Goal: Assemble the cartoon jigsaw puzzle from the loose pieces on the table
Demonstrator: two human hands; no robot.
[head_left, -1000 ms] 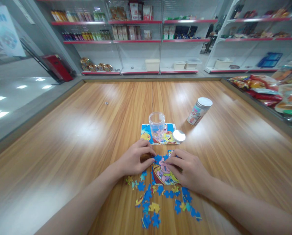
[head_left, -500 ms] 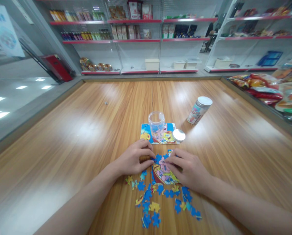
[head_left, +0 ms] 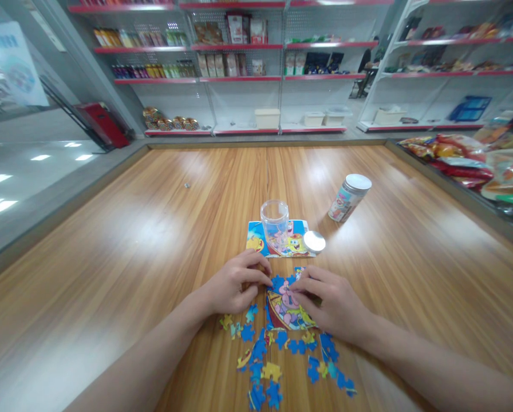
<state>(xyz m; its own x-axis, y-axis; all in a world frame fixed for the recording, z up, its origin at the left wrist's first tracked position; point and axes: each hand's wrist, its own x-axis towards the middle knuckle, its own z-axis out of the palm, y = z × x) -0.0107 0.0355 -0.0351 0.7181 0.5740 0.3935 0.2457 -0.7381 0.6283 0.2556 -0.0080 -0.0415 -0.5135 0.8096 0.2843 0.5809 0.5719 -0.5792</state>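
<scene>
A partly joined cartoon jigsaw (head_left: 287, 309) lies on the wooden table (head_left: 153, 240) in front of me. My left hand (head_left: 233, 284) rests at its upper left, fingers curled and pinching a blue puzzle piece (head_left: 277, 281) against the joined part. My right hand (head_left: 331, 303) lies on the jigsaw's right side, fingertips pressed together on pieces at its top edge. Several loose blue and yellow pieces (head_left: 277, 366) are scattered just below the hands.
Beyond the hands a picture card (head_left: 256, 237) lies flat with an open clear jar (head_left: 275, 220) on it and a white lid (head_left: 314, 241) beside it. A lidded jar (head_left: 350, 197) stands farther right. Snack packets (head_left: 458, 157) line the right edge; store shelves (head_left: 239, 74) stand behind.
Both hands stay at the top of the joined jigsaw with only small finger shifts. The view has tipped slightly, so everything sits a little lower in the frame.
</scene>
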